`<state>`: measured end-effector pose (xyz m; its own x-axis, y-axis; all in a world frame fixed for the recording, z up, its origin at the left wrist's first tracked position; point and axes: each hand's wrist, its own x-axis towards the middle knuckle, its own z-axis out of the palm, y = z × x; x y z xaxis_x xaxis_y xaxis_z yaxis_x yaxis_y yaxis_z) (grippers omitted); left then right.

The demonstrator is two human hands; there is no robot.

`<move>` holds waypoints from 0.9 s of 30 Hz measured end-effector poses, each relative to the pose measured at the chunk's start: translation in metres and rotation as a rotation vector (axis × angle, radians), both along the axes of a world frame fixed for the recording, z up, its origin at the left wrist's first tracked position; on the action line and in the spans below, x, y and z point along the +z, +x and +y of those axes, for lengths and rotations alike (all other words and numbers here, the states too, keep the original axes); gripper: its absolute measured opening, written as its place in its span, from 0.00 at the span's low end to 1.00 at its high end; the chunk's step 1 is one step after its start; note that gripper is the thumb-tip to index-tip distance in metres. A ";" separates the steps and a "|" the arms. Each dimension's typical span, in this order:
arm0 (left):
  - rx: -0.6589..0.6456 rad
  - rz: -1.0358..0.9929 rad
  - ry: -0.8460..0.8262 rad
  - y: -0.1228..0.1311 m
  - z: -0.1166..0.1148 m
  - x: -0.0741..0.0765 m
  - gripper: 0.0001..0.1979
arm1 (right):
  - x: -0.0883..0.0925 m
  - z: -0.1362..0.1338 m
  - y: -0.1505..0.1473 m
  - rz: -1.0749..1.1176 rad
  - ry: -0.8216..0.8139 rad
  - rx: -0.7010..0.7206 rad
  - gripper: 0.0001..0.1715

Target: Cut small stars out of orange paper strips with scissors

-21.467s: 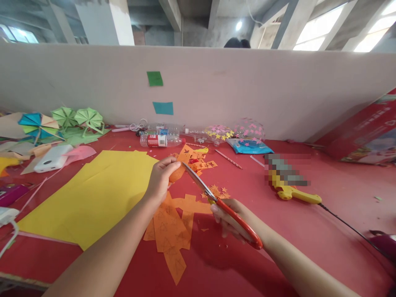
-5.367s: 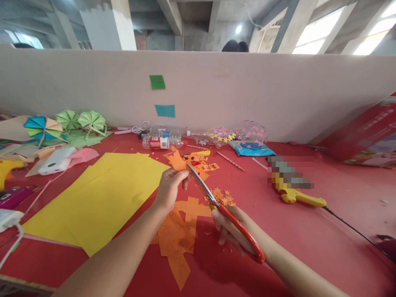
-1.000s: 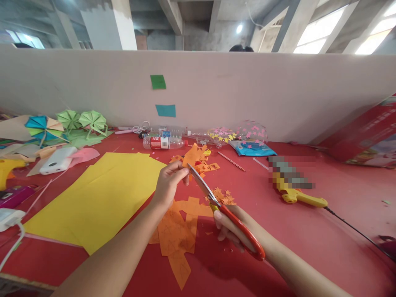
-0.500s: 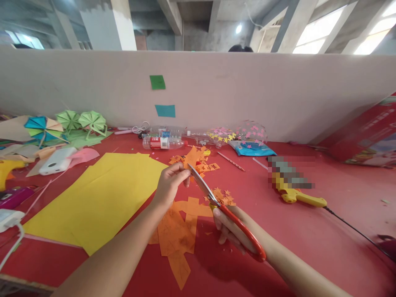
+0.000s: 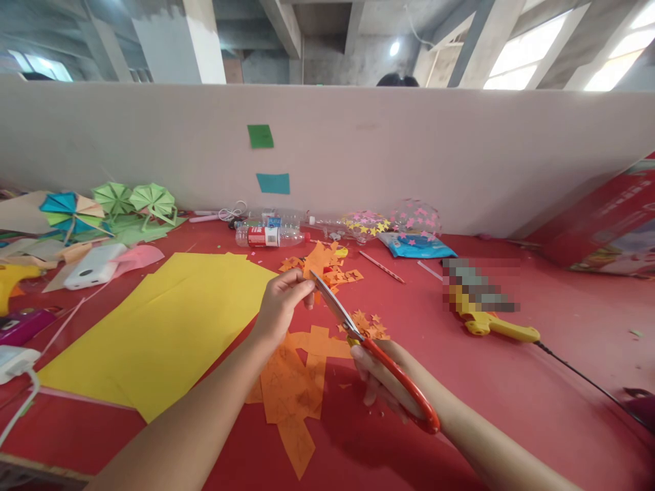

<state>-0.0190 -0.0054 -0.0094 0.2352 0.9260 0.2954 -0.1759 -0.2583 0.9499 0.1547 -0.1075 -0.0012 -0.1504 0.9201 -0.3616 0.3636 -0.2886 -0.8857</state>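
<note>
My left hand pinches a small piece of orange paper above the red table. My right hand is wrapped round a pair of scissors with red handles. The narrow blades point up and left, their tips by my left fingertips at the paper's edge. Beneath my hands lie larger orange paper sheets, with faint drawn lines on them. A pile of small orange stars rests beyond my right hand, and orange offcuts lie farther back.
Yellow paper sheets spread on the left. Behind stand plastic bottles, a blue packet and star-covered clear domes. A yellow glue gun with a cord lies right. Folded paper umbrellas are at far left.
Almost nothing differs. Both hands, the scissors and the orange paper stay in nearly the same place.
</note>
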 end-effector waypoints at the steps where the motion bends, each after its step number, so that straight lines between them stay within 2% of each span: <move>1: -0.002 -0.003 -0.003 0.000 0.000 0.000 0.10 | 0.000 0.000 0.000 0.005 0.006 0.000 0.31; 10: 0.001 -0.074 -0.037 -0.001 0.001 0.000 0.10 | -0.001 0.001 0.002 -0.015 0.012 -0.003 0.30; 15: 0.044 -0.090 -0.024 -0.002 0.002 0.000 0.11 | -0.002 0.002 0.002 -0.033 0.004 -0.019 0.29; 22: 0.155 -0.161 -0.062 0.000 0.004 0.002 0.07 | -0.003 0.002 0.003 -0.020 0.008 0.000 0.28; 27: 0.176 -0.147 -0.060 -0.001 0.007 0.000 0.06 | -0.004 0.003 0.002 -0.048 -0.019 0.011 0.30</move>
<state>-0.0202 0.0020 -0.0092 0.0266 0.9659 0.2577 -0.2710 -0.2412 0.9319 0.1572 -0.1049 -0.0052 -0.1426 0.9114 -0.3859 0.4090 -0.3008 -0.8615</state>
